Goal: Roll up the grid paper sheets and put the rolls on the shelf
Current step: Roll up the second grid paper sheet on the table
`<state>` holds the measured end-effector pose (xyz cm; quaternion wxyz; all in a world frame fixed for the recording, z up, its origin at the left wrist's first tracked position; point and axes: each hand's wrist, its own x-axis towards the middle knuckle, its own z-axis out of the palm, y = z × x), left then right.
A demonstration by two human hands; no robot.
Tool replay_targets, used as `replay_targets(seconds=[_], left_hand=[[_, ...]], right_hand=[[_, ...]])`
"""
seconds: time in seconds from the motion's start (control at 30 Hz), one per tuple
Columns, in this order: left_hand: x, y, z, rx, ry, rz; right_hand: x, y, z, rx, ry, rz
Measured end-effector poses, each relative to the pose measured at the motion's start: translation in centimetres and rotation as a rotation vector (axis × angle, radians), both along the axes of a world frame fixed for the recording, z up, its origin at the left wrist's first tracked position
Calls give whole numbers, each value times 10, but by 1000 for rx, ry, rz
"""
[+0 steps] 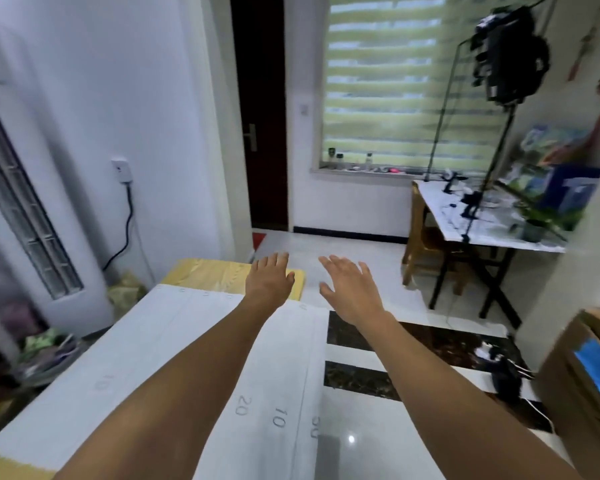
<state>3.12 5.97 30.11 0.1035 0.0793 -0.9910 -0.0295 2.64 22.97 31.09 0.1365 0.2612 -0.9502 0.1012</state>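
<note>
Both bare arms reached forward from 6 o'clock toward the middle of the view. The left hand [269,275] was open, fingers straight and close together, holding nothing; it hovered over the far edge of the white grid paper sheets [160,341], printed with faint grey numbers. Whether it touched the paper could not be told. The right hand [349,289], at 3 o'clock of the left and near it, was open too, fingers spread, empty, above the glossy white floor tiles [361,251].

The sheets lay flat and unrolled, overlapping, running from 7 o'clock up to the centre on a pale yellow wooden table [205,271], whose bare end showed just beyond them at 12 o'clock.

At 2 o'clock stood a white-topped folding table [482,233] below a striped window blind [413,81]. A brown cardboard box with blue tape [582,375] sat at 4 o'clock, and a dark door [260,116] at 12 o'clock.
</note>
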Motion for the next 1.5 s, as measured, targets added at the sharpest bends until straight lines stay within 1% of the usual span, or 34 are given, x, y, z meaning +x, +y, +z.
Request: replay_targets(seconds=[0.1,0.2,0.33,0.43,0.5,0.6,0.7,0.83,1.0,1.17,1.23,1.37,1.5], left_hand=[[-20,-25,0,-23,-43,92],[-36,-46,8,-79,-15,169],[-48,-66,11,-83,5,283],[-54,-81,8,-37,26,401],[-53,-84,5,-2,36,508],[-50,-78,-4,-2,23,611],[-49,-50,-5,-13,-19,718],[-45,-27,-5,5,-13,846],[-5,-15,-20,66,-56,1033],[29,-11,-41,95,-95,1150],[30,-9,-48,103,-80,1170],[27,-1,-60,152,-48,1189],[30,-4,-69,165,-25,1226]], right_hand=[[-30,-29,-5,-44,-45,94],[-55,-51,-9,-62,-64,153],[-93,-79,-9,-79,-62,250],[-119,-98,-3,-90,-41,361],[-136,-106,-4,-86,-15,469],[-160,-106,-14,-49,40,607],[-179,-103,-23,-18,-50,678],[-175,-108,-20,-21,-118,829],[-149,-113,-31,6,-134,1002],[-142,-120,-39,10,-144,1069],[-141,-119,-43,14,-141,1088],[-139,-116,-53,87,-134,1138],[-137,-129,-54,73,-117,1148]])
